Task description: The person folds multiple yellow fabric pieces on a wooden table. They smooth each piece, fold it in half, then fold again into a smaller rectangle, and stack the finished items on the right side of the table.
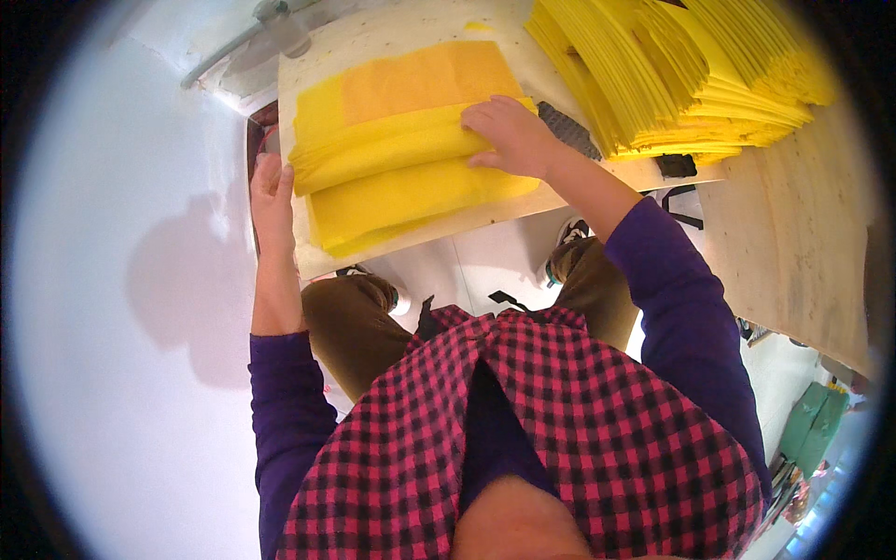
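Yellow cloth pieces (401, 201) lie layered on the pale wooden table (579, 175) in front of me, with a loose fold along the near side. An orange panel (425, 79) shows on the far part of the top piece. My right hand (513, 138) rests on the right end of the cloth, fingers and thumb spread apart. Beside the cloth's left edge is my left hand (272, 191), held upright with thumb and fingers apart; nothing shows in it.
Tall stacks of folded yellow cloth (635, 75) stand at the far right. A dark grey textured object (567, 129) lies between them and my right hand. A small black object (676, 166) sits at the table's near edge. A white wall (140, 215) rises on the left.
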`<state>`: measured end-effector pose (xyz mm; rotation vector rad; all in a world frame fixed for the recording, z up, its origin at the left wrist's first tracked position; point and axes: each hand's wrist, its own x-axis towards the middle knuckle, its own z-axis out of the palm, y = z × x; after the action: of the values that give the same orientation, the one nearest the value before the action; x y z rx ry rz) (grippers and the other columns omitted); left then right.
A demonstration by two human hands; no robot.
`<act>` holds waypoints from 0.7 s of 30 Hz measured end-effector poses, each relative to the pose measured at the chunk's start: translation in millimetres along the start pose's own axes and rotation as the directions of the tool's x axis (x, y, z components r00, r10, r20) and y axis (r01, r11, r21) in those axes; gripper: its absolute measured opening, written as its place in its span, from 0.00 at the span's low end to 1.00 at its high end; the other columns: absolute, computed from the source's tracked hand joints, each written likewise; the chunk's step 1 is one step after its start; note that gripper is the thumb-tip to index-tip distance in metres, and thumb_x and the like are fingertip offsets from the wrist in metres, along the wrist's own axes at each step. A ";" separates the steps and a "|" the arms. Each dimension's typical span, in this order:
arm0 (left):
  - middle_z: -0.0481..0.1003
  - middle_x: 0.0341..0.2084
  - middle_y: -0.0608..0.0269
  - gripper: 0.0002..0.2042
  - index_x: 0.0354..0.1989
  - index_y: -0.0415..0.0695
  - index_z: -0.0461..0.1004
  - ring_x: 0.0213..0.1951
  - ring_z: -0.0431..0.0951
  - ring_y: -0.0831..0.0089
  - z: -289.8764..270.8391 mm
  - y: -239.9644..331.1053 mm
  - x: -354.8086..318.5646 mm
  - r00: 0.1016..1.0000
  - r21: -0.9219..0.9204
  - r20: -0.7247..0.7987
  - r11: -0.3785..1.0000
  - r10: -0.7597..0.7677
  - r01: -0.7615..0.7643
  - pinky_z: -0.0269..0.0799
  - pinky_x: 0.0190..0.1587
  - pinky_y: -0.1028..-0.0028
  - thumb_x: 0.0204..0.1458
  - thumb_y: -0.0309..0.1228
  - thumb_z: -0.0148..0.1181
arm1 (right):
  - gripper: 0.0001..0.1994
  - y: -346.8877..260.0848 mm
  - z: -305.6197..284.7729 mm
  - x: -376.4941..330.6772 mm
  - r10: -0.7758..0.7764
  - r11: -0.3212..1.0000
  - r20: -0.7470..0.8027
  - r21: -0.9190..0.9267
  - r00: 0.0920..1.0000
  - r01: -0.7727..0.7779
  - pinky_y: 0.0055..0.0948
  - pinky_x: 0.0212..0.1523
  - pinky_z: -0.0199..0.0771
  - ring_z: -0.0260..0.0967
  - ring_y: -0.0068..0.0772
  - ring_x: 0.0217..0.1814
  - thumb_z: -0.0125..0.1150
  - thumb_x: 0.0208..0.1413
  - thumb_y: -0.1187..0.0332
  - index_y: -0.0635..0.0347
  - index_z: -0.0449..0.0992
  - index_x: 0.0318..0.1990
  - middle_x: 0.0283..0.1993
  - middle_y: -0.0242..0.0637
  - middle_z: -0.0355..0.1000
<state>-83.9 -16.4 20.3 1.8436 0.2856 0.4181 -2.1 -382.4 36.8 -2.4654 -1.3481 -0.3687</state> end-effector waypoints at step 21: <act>0.70 0.52 0.48 0.26 0.61 0.35 0.60 0.56 0.68 0.64 7.3 -9.1 6.3 0.975 0.025 0.102 0.980 -0.197 0.196 0.62 0.56 0.70 0.56 0.35 0.56 | 0.37 23.7 0.8 52.7 0.383 0.910 0.428 -0.020 0.819 -0.415 0.39 0.53 0.68 0.68 0.46 0.53 0.67 0.38 0.42 0.63 0.72 0.50 0.50 0.47 0.71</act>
<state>-74.9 -17.4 10.6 1.8248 0.3965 0.1825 45.7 -353.6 52.0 -2.7733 -0.9026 0.3333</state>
